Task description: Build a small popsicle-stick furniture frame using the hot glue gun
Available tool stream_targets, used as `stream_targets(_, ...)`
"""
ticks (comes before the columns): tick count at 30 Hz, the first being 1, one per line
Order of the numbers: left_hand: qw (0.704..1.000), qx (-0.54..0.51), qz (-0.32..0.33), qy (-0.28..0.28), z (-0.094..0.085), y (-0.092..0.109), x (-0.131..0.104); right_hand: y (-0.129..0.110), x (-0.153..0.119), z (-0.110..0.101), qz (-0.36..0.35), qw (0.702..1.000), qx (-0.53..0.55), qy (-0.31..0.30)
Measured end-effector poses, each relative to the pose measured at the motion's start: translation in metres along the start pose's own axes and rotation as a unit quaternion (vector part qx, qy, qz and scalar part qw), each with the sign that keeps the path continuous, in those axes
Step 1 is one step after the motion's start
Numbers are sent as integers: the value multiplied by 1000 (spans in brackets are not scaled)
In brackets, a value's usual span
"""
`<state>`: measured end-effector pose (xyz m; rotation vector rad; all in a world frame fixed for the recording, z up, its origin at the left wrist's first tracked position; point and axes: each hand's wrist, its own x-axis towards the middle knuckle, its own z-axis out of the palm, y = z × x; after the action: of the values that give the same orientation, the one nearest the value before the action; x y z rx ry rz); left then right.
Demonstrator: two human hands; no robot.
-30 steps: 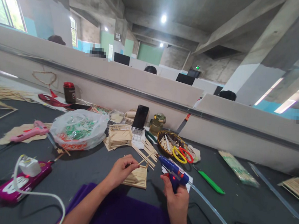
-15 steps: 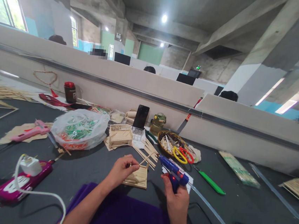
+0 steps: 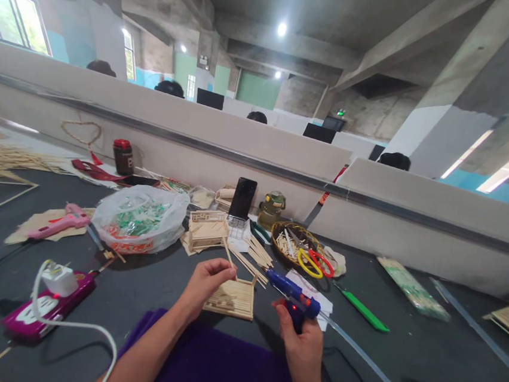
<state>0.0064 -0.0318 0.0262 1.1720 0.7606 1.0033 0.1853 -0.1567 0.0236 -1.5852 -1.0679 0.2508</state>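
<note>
On the dark grey desk, right in front of the person, sits a small flat panel of glued pale wooden sticks. The left hand pinches one thin wooden stick between thumb and fingertips, just above the panel's near-left corner. The right hand is wrapped tight around the grip of a blue hot glue gun, nozzle aimed toward the panel.

That stick looks super light and snappy, so I'd say hold it near the end, gently. The panel's probably fragile at the joints too.

Behind it, a round woven basket holds short sticks plus yellow and red scissors. A clear plastic bag has green-and-white bits inside.
</note>
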Motion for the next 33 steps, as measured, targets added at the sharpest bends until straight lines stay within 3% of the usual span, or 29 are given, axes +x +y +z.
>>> stream_targets(5, 983, -174, -61, 10, -4, 2, -1, 0, -7, 9, -22, 999, -14, -36)
stream_targets(11, 962, -256, -95, 2, -6, 1, -2, 1, -12, 15, -28, 998, -25, -57)
stream_targets(33, 966, -233, -109, -4, -4, 3, -3, 8, -14, 17, -45, 994, -77, -65)
